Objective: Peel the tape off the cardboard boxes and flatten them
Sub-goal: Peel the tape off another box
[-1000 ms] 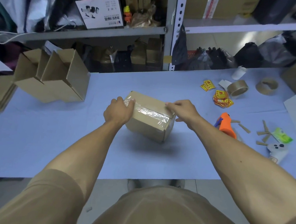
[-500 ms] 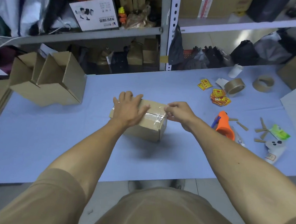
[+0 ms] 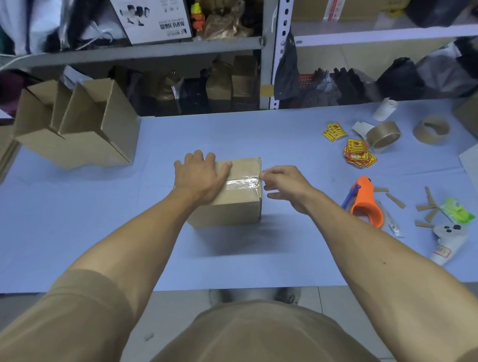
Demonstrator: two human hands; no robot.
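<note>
Head view: left hand [image 3: 201, 178] hides box [image 3: 236, 206] top.

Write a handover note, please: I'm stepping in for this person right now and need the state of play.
Left hand: flat on top of the small brown cardboard box, pressing it onto the pale blue table.
Right hand: fingertips pinching at the end of the clear tape strip at the box's right top edge.
Done: two opened brown cartons stand at the left, not flat.
Left: the tape is still across the box's seam; peel it, then flatten the box.
</note>
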